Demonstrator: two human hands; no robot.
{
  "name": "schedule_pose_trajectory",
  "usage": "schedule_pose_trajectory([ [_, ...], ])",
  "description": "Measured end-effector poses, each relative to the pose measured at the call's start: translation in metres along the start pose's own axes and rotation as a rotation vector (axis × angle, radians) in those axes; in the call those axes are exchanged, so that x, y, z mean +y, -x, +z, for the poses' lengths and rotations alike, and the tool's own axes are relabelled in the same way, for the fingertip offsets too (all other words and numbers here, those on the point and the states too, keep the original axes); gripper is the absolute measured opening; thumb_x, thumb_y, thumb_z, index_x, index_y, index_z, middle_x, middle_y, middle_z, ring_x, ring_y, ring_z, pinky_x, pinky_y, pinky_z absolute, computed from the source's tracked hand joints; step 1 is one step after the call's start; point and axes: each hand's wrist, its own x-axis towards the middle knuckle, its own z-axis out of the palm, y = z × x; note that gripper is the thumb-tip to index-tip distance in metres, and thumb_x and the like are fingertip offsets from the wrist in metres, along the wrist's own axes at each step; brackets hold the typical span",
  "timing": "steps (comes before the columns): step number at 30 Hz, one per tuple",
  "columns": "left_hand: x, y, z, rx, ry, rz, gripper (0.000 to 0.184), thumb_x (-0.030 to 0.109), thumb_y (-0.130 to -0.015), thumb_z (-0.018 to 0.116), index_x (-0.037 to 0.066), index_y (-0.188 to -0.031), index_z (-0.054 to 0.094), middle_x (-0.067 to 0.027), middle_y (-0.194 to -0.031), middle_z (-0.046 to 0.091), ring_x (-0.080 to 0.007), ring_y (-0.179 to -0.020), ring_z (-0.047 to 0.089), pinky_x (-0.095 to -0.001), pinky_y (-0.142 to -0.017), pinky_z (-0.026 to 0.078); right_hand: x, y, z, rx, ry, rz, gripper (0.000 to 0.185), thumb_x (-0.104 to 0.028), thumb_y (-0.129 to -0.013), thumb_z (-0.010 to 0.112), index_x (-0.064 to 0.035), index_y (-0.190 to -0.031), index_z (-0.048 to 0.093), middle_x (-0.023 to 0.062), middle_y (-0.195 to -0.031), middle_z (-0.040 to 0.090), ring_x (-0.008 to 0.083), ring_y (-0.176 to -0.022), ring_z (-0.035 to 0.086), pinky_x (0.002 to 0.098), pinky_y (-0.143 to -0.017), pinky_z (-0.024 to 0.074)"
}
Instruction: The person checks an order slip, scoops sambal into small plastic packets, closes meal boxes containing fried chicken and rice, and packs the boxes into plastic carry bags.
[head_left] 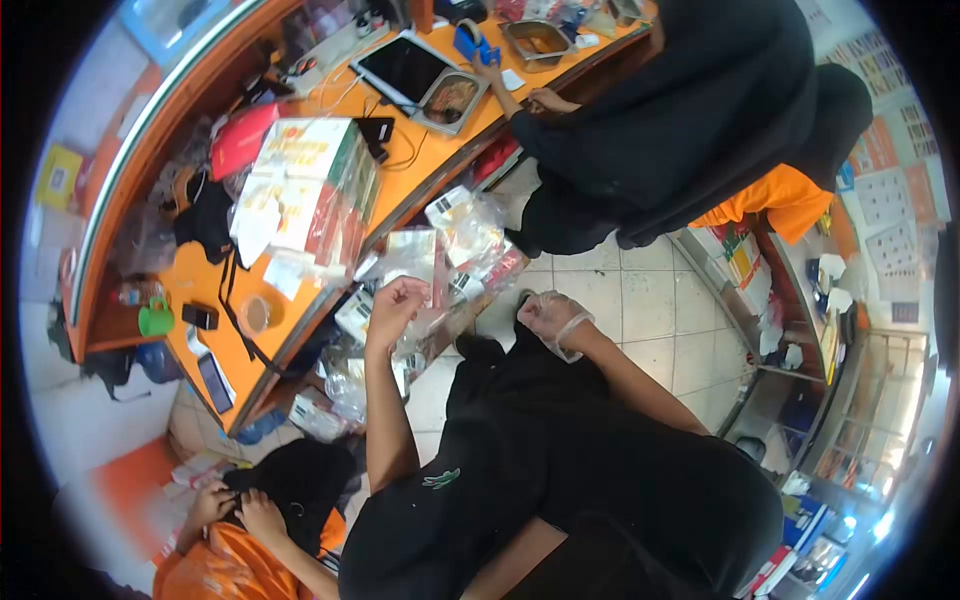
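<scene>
Bare and raised, my left hand is in front of a heap of clear plastic packets beside the orange desk. Its fingers are curled together, and anything in them is too small to make out. A thin clear plastic glove covers my right hand. That hand is held over my dark clothing, above the tiled floor, with its fingers folded in. Whatever it may hold is hidden. The two hands are apart from each other.
On the orange desk are a wrapped stack, a tablet, metal food trays, a green mug and a phone. One person in black leans at the right; another in orange sits lower left.
</scene>
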Motion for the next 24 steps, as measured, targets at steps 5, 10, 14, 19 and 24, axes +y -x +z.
schedule_pose_trajectory([
  [5, 0.143, 0.016, 0.058, -0.609, 0.077, 0.516, 0.022, 0.011, -0.090, 0.075, -0.001, -0.108, 0.072, -0.0072, -0.088, 0.071, -0.0116, -0.076, 0.065, -0.0261, -0.067, 0.050, 0.026, 0.007, -0.012, 0.078, 0.009, 0.003, 0.030, -0.033, -0.090, 0.061, -0.0085, -0.103, 0.072, 0.0160, -0.099, 0.072, 0.0347, -0.096, 0.069, 0.0415, -0.087, 0.0540],
  [10, 0.288, 0.058, 0.171, -1.046, 0.282, 0.821, 0.032, 0.020, -0.093, 0.074, -0.009, -0.104, 0.071, -0.0104, -0.079, 0.070, -0.0175, -0.061, 0.062, -0.0279, -0.050, 0.045, 0.046, 0.010, -0.033, 0.088, 0.005, 0.008, 0.035, -0.038, -0.091, 0.057, -0.0082, -0.100, 0.073, 0.0174, -0.100, 0.072, 0.0367, -0.098, 0.068, 0.0435, -0.089, 0.0534],
  [14, 0.299, 0.049, 0.231, -0.942, 0.649, 0.938, 0.025, 0.015, -0.096, 0.071, -0.010, -0.094, 0.073, -0.0138, -0.080, 0.073, -0.0178, -0.054, 0.061, -0.0280, -0.042, 0.043, 0.089, 0.010, -0.049, 0.129, -0.060, -0.092, 0.031, -0.035, -0.092, 0.059, -0.0079, -0.096, 0.073, 0.0167, -0.097, 0.073, 0.0360, -0.096, 0.068, 0.0440, -0.086, 0.0532],
  [19, 0.300, 0.016, 0.276, -0.777, 0.821, 0.991, 0.020, 0.013, -0.097, 0.069, -0.006, -0.093, 0.074, -0.0122, -0.078, 0.071, -0.0154, -0.048, 0.055, -0.0250, -0.039, 0.037, 0.129, 0.017, -0.086, 0.116, -0.124, -0.021, 0.030, -0.035, -0.090, 0.066, -0.0066, -0.095, 0.073, 0.0167, -0.093, 0.071, 0.0330, -0.089, 0.068, 0.0415, -0.082, 0.0524],
  [24, 0.308, -0.019, 0.274, -0.789, 0.759, 1.033, 0.026, 0.022, -0.096, 0.072, -0.004, -0.096, 0.075, -0.0102, -0.074, 0.068, -0.0130, -0.048, 0.053, -0.0241, -0.039, 0.036, 0.176, -0.002, -0.105, 0.041, 0.057, -0.024, 0.026, -0.030, -0.090, 0.064, -0.0064, -0.096, 0.072, 0.0185, -0.096, 0.070, 0.0354, -0.092, 0.068, 0.0402, -0.084, 0.0522],
])
